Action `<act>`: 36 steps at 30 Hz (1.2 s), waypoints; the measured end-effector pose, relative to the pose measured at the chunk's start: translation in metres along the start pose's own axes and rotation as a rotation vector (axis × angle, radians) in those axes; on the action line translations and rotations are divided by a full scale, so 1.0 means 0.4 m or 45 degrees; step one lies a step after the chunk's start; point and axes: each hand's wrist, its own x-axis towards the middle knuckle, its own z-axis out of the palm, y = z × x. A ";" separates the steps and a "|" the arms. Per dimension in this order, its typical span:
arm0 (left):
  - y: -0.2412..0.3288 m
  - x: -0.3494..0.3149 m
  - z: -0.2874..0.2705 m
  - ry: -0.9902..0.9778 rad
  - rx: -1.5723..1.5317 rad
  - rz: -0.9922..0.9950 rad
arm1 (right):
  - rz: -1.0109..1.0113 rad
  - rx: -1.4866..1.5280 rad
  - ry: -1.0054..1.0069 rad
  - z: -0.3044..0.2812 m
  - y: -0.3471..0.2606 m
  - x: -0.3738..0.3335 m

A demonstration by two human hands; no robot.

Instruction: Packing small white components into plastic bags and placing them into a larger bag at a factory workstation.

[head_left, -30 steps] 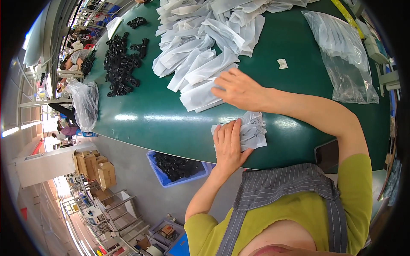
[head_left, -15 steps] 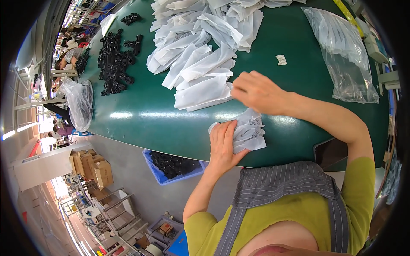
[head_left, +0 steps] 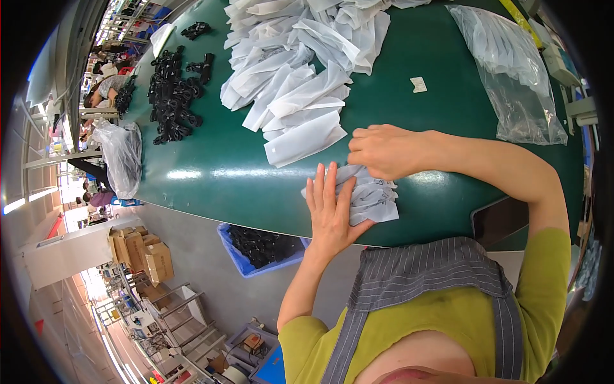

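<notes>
A small stack of frosted white plastic bags [head_left: 376, 200] lies crumpled near the table's front edge, with dark print showing through. My left hand [head_left: 332, 211] rests on its left side, palm down, fingers stretched and apart. Over the far edge of the stack, my right hand [head_left: 385, 152] is curled with fingers pressed together; what is in them is hidden. Just beyond, a large heap of similar frosted bags [head_left: 307, 96] spreads toward the far side, its nearest bag lying flat to the left of my right hand.
Bundled black cables [head_left: 171, 96] lie on the green table [head_left: 224, 150] at left. A clear bag [head_left: 511, 70] of frosted bags lies far right, beside a paper slip [head_left: 418, 84]. A dark flat device [head_left: 500, 224] sits by my right elbow. A blue bin [head_left: 262, 251] stands below the edge.
My right hand has come slightly nearer, over the far edge of the small stack. My left fingers have straightened and spread. The nearest bag of the heap lies more exposed.
</notes>
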 end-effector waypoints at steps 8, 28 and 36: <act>-0.006 0.013 0.074 0.177 -0.384 -0.006 | 0.151 0.295 0.345 0.072 -0.102 -0.157; 0.292 0.343 0.051 0.165 -0.521 0.408 | 0.891 0.114 0.652 -0.037 -0.276 -0.566; 0.479 0.544 0.193 0.318 -0.311 0.787 | 1.694 -0.369 0.939 -0.047 -0.273 -0.708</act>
